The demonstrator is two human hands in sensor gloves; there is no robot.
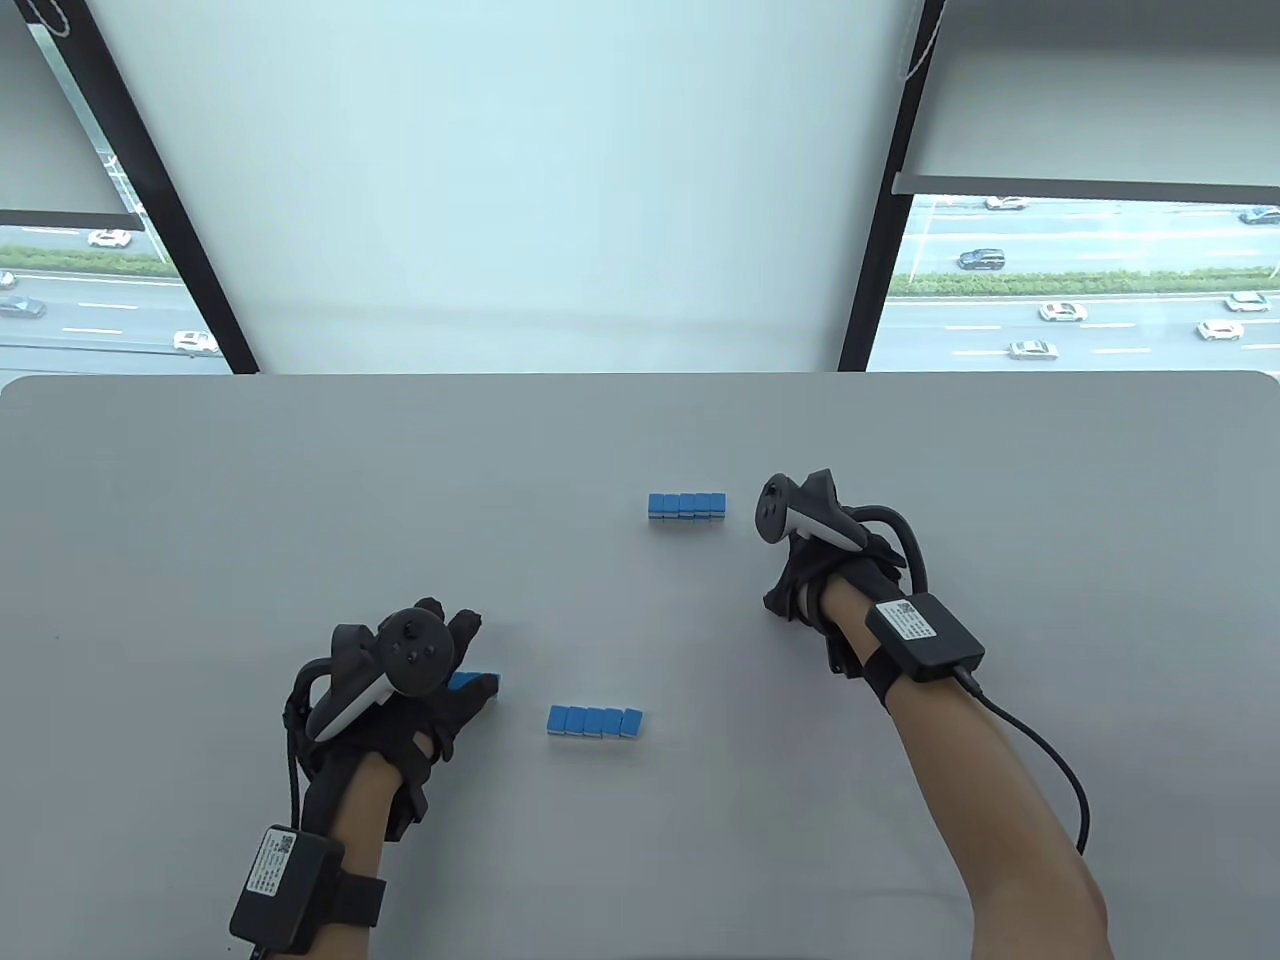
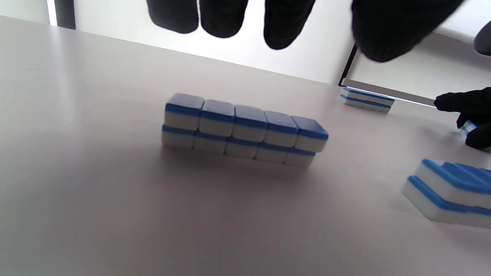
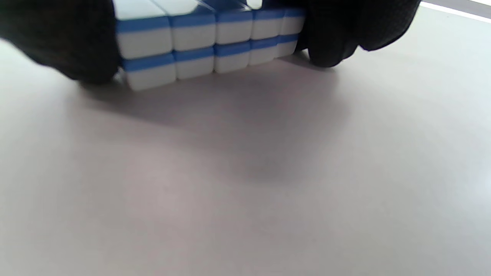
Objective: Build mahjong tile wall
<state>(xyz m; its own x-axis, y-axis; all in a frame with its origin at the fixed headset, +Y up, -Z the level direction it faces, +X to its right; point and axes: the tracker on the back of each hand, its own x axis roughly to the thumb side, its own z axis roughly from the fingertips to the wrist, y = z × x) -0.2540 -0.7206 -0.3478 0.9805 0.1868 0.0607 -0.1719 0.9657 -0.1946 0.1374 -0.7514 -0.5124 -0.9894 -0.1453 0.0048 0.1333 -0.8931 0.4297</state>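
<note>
My left hand (image 1: 440, 660) hovers over a two-layer row of blue-backed mahjong tiles (image 1: 478, 683), partly hiding it. In the left wrist view that row (image 2: 245, 130) stands free on the table while the straight fingers (image 2: 224, 17) hang above it without touching. My right hand (image 1: 805, 565) sits to the right of a far tile row (image 1: 686, 505). In the right wrist view it grips another two-layer tile block (image 3: 207, 42) by its ends between thumb and fingers (image 3: 332, 36). A third row (image 1: 595, 722) lies near the middle front.
The grey table (image 1: 640, 440) ends at a far edge below a window with a lowered blind. A cable (image 1: 1050, 760) runs from the right wrist box. In the left wrist view the front row (image 2: 452, 191) lies close on the right.
</note>
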